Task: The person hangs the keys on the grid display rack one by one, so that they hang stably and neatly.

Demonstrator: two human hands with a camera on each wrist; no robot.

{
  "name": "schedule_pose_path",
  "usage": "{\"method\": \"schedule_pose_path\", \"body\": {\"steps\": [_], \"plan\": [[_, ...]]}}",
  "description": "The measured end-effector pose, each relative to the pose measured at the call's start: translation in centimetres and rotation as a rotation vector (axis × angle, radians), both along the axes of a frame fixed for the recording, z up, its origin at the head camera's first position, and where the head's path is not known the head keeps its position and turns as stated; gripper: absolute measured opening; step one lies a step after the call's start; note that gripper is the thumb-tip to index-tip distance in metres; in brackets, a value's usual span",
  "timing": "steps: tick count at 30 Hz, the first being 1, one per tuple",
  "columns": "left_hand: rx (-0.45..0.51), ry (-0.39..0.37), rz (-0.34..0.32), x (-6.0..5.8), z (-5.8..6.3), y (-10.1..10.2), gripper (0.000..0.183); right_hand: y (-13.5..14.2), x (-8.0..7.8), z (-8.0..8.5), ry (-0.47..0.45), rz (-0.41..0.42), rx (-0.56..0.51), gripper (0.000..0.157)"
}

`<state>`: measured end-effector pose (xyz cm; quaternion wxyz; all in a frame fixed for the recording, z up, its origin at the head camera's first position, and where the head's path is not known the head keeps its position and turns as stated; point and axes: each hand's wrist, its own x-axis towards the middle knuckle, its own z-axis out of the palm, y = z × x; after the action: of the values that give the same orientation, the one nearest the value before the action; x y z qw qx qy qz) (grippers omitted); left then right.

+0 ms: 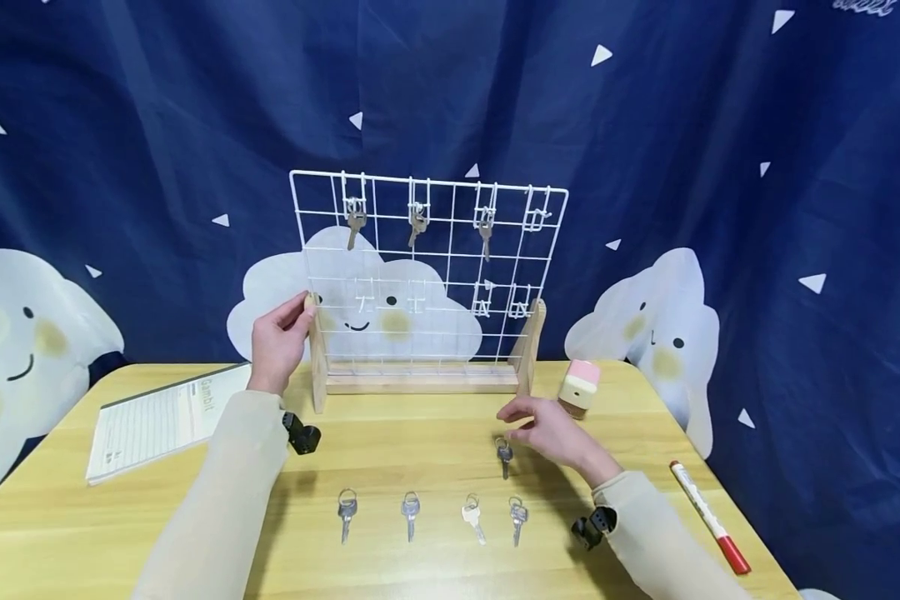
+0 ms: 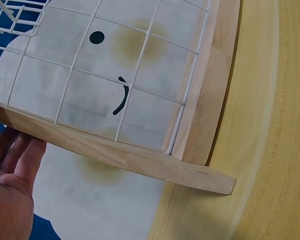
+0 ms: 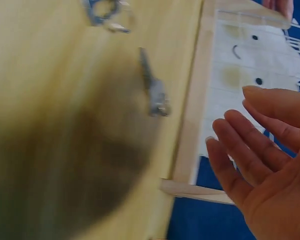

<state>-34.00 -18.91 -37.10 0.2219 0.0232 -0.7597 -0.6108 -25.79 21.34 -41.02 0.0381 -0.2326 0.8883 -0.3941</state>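
My left hand [image 1: 279,342] grips the upright wooden side post [image 2: 115,152] of a white wire grid rack [image 1: 427,333], thumb on one side and fingers on the other. Over the table, my right hand [image 3: 265,155] is empty, its fingers apart and slightly bent. Just beside it in the head view lies a key [image 1: 505,454] with a ring. Nearer the front edge, several more ringed keys, among them a silver key [image 1: 347,510] and a paler key [image 1: 473,518], form a row. Three keys, one of them a brass-toned key [image 1: 356,223], hang from hooks along the rack's top.
An upper-right hook [image 1: 536,218] and several lower hooks [image 1: 520,308] carry no keys. A lined notepad [image 1: 168,417] lies at the left. To the right are a pink and cream block-shaped object [image 1: 581,385] and a red-capped marker [image 1: 708,515]. Behind the table hangs a blue curtain [image 1: 435,83].
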Motion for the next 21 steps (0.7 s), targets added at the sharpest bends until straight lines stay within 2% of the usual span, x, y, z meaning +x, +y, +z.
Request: {"method": "schedule_pose_path", "body": {"steps": [8,21], "plan": [[-0.002,0.024,0.002,0.0,-0.2,-0.1,0.041,0.0,-0.3,-2.2,-0.010,0.017,0.073,0.025],[-0.023,0.013,-0.009,0.0,0.0,-0.2,0.043,-0.8,-0.7,-2.9,0.057,-0.028,0.239,0.018]]}}
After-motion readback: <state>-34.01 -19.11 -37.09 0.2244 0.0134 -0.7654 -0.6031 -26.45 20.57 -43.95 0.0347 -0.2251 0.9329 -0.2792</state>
